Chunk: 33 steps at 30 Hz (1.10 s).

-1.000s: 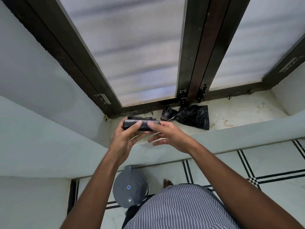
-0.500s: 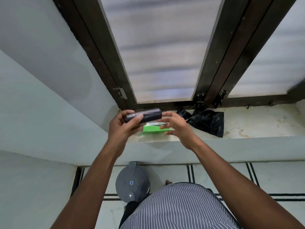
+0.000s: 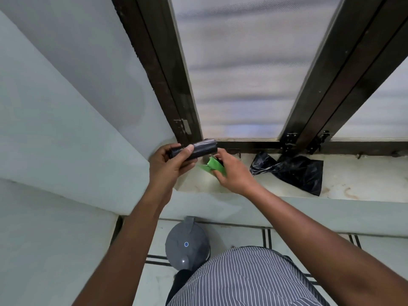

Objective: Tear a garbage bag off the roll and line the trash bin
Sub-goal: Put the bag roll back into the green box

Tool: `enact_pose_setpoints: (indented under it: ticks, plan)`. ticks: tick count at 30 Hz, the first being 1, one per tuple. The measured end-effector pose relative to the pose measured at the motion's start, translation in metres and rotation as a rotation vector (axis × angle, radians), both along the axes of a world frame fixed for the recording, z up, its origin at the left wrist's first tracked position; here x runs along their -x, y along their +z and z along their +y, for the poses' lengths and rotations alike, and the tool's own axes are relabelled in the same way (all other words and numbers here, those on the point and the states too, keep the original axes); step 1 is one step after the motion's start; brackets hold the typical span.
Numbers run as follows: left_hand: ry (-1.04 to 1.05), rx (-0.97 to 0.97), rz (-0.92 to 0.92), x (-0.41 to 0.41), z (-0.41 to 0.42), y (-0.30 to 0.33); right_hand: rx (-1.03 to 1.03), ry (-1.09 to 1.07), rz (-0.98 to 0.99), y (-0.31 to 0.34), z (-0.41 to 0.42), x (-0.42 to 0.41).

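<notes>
My left hand (image 3: pixel 171 164) grips a black roll of garbage bags (image 3: pixel 202 149) just above the window sill, thumb across its front. My right hand (image 3: pixel 231 173) is right beside it and pinches a green paper label (image 3: pixel 215 164), which hangs below the roll's right end. A grey trash bin (image 3: pixel 186 246) with its lid down stands on the floor below the sill, partly hidden by my striped shirt.
A crumpled black plastic bag (image 3: pixel 293 171) lies on the sill (image 3: pixel 353 184) to the right of my hands. Dark window frames (image 3: pixel 318 96) with frosted panes rise behind. A pale wall closes the left side; tiled floor (image 3: pixel 375 246) shows below.
The roll has lifted off the sill in my left hand. The green label came off it and my right hand now holds it folded below the roll. The camera has tilted.
</notes>
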<state>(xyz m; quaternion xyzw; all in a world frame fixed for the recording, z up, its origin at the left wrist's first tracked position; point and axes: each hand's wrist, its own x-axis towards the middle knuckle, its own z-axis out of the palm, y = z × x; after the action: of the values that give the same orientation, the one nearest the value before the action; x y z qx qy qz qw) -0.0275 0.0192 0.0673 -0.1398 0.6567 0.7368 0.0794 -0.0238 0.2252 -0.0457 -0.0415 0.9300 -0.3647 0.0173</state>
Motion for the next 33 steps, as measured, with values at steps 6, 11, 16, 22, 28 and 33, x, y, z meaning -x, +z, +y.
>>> enact_pose_setpoints:
  ticks: [6,11,16,22,28,33]
  plan:
    - [0.002,0.460,0.134,0.002,0.010,-0.009,0.195,-0.092,0.016,-0.009,0.013,-0.024]
    - [-0.160,0.678,0.273,0.001,0.026,-0.007,0.171,-0.089,0.005,-0.006,0.015,-0.028]
    - [-0.250,0.559,0.314,0.003,0.037,-0.001,0.096,-0.113,-0.040,-0.004,0.014,-0.024]
    - [-0.225,0.624,0.293,0.009,0.033,0.000,0.032,-0.015,-0.018,-0.005,0.018,-0.019]
    - [-0.144,0.774,0.322,0.015,0.029,0.001,-0.029,0.053,-0.061,-0.008,0.018,-0.014]
    - [-0.188,0.824,0.322,0.014,0.027,-0.002,0.044,0.023,-0.067,-0.008,0.017,-0.013]
